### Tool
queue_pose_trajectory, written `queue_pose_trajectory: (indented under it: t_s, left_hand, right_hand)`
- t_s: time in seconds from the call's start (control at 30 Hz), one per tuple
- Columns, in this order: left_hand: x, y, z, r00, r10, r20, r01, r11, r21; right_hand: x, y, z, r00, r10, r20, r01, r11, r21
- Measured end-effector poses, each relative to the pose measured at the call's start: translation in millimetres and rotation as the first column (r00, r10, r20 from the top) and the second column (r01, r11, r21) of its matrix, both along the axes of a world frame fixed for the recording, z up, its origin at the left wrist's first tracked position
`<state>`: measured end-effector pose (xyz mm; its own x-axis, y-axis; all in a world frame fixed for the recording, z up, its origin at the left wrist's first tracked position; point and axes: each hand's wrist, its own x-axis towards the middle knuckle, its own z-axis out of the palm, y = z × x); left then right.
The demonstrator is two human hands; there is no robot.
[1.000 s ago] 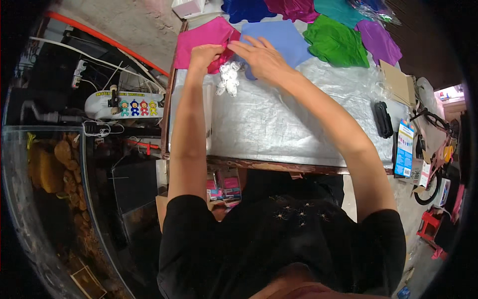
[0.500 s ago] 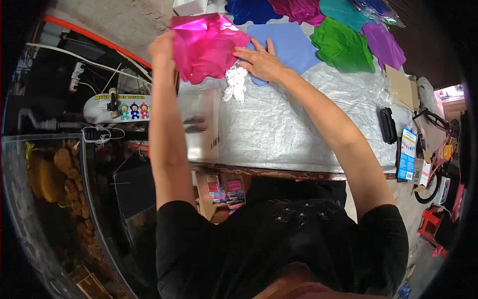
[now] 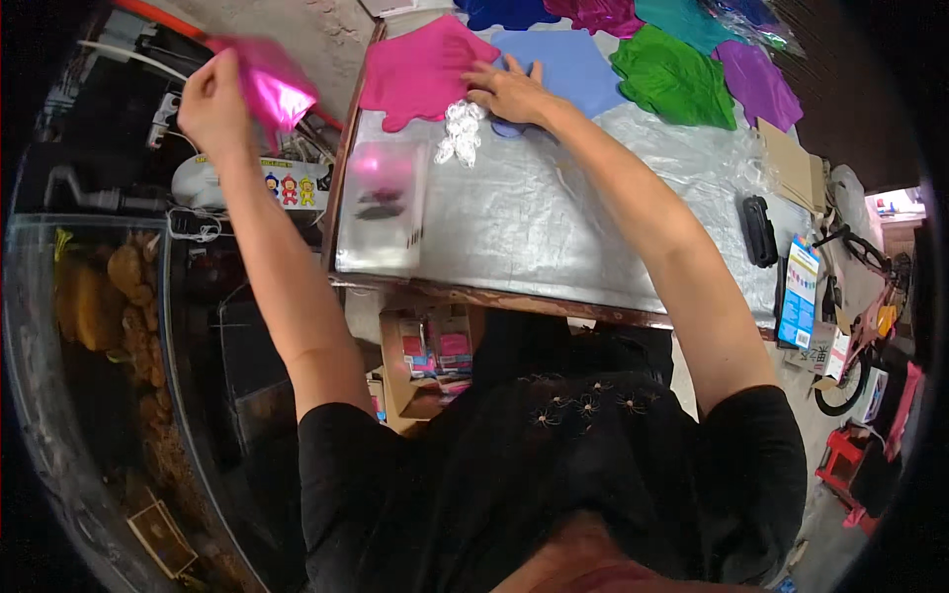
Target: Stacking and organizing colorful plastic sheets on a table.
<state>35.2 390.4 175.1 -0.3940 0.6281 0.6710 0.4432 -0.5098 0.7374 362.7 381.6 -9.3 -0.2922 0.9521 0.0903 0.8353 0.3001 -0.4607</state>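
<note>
Left hand (image 3: 210, 104) raised off the surface's left edge, fingers closed on a shiny magenta sheet (image 3: 269, 84) that hangs blurred above the clutter to the left. Right hand (image 3: 509, 91) laid flat at the far side of the silver-covered surface (image 3: 554, 227), fingers spread wide, palm down on a pale blue sheet (image 3: 573, 64) and touching the edge of a pink sheet (image 3: 420, 74). Just near of that hand, a small clump of clear crinkled plastic (image 3: 458, 133). Further right along the far edge, a green sheet (image 3: 672, 79) and a purple sheet (image 3: 756, 84). At the near left corner, a clear flat packet (image 3: 384, 208).
</note>
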Motion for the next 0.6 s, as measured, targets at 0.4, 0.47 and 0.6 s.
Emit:
queue_pose_trajectory:
  t_s: [0.4,0.47,0.6]
  left_hand:
    - [252.6,-165.1,-132.9,0.229,-0.522,-0.822,0.789,0.594,-0.158]
    - [253.6,-180.2,-151.8,0.153,-0.547,-0.823,0.784,0.574,-0.236]
    - [246.8,-200.8,-168.0,0.032,-0.62,-0.784,0.75,0.533,-0.39]
  right_hand:
    - [202.6,-222.1,77.0,0.858,-0.33,-0.393,0.424,0.888,0.18]
    - [219.6,-254.6,78.1,0.836,-0.431,-0.339,0.517,0.827,0.223]
    - [206.7,-287.0,64.4,0.944,-0.289,-0.157,0.329,0.813,0.481]
